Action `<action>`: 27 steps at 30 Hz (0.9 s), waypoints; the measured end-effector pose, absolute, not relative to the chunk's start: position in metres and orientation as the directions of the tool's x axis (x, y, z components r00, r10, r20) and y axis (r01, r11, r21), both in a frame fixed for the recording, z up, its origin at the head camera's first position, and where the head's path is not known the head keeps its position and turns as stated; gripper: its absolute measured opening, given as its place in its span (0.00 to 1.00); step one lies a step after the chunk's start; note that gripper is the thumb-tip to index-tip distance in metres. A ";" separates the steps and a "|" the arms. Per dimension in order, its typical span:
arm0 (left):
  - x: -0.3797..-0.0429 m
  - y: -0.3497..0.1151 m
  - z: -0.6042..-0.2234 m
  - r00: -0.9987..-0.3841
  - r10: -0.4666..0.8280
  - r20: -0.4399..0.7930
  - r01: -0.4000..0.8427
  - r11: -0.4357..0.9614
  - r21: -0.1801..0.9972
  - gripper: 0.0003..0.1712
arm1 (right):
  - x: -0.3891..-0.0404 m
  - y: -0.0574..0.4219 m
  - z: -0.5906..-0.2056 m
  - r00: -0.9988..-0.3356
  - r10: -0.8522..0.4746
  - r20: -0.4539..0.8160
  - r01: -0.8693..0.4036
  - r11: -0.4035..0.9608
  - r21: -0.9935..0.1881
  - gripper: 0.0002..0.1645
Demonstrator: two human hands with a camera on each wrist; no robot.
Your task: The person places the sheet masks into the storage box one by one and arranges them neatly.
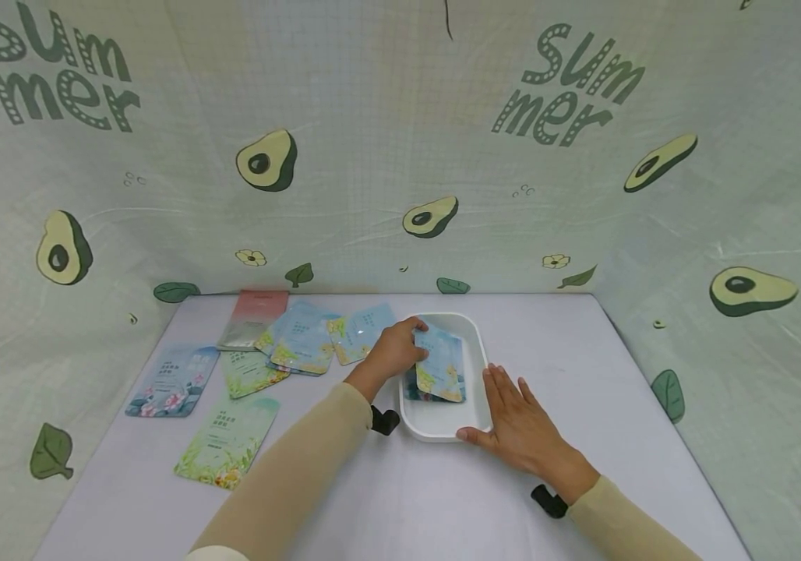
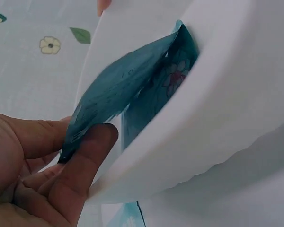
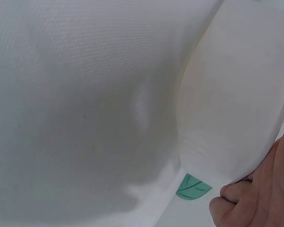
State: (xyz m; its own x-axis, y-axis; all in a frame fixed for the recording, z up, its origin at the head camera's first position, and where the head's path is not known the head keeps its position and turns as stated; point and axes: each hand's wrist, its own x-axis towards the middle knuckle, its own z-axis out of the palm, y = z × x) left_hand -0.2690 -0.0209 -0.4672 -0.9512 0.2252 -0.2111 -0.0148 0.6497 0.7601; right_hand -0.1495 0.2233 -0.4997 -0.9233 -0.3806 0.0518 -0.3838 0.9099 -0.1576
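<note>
My left hand (image 1: 395, 351) pinches the upper left edge of a blue sheet mask packet (image 1: 440, 362) over a white tray (image 1: 446, 437). In the left wrist view, the thumb and fingers grip one end of that packet (image 2: 118, 78), which bends and tilts. Another packet (image 2: 173, 82) with a pink flower lies beneath it inside the tray. My right hand (image 1: 523, 428) rests with straight fingers along the tray's right rim, thumb at the near corner. From the right wrist, the hand (image 3: 260, 198) is seen against the tray's outer wall (image 3: 236, 94).
Left of the tray lie several blue packets (image 1: 302, 343), some overlapping, and another blue packet (image 1: 365, 327). Further left are a pink and silver packet (image 1: 256, 315), two green packets (image 1: 228, 440) and a blue floral packet (image 1: 172, 382). A printed curtain (image 1: 358, 234) surrounds the white table (image 1: 555, 343).
</note>
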 end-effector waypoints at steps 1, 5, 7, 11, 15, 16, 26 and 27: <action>-0.268 -0.021 -0.466 -0.951 0.221 -0.214 -0.014 0.663 0.748 0.27 | -0.149 0.223 -0.500 -0.924 -0.379 0.053 -0.383 0.910 -0.159 0.68; -0.263 -0.027 -0.459 -0.963 0.184 -0.200 -0.013 0.703 0.711 0.26 | -0.149 0.223 -0.500 -0.926 -0.375 0.047 -0.377 0.912 -0.164 0.69; -0.261 -0.033 -0.453 -0.973 0.152 -0.175 -0.016 0.711 0.703 0.24 | -0.149 0.223 -0.500 -0.927 -0.373 0.044 -0.375 0.912 -0.165 0.69; -0.262 -0.051 -0.447 -0.991 0.093 -0.094 0.001 0.714 0.700 0.19 | -0.149 0.223 -0.500 -0.929 -0.369 0.038 -0.370 0.914 -0.169 0.69; -0.267 -0.077 -0.450 -0.998 0.053 -0.021 0.027 0.760 0.649 0.16 | -0.149 0.223 -0.499 -0.929 -0.368 0.034 -0.368 0.914 -0.170 0.70; -0.268 -0.084 -0.453 -0.999 0.050 -0.006 0.035 0.777 0.629 0.16 | -0.149 0.223 -0.500 -0.929 -0.368 0.032 -0.368 0.914 -0.170 0.70; -0.276 -0.147 -0.498 -0.971 0.234 -0.053 0.216 0.950 0.223 0.29 | -0.148 0.223 -0.498 -0.930 -0.365 0.033 -0.365 0.913 -0.185 0.70; -0.276 -0.151 -0.502 -0.964 0.256 -0.074 0.238 0.951 0.195 0.29 | -0.148 0.223 -0.498 -0.930 -0.366 0.034 -0.366 0.912 -0.183 0.70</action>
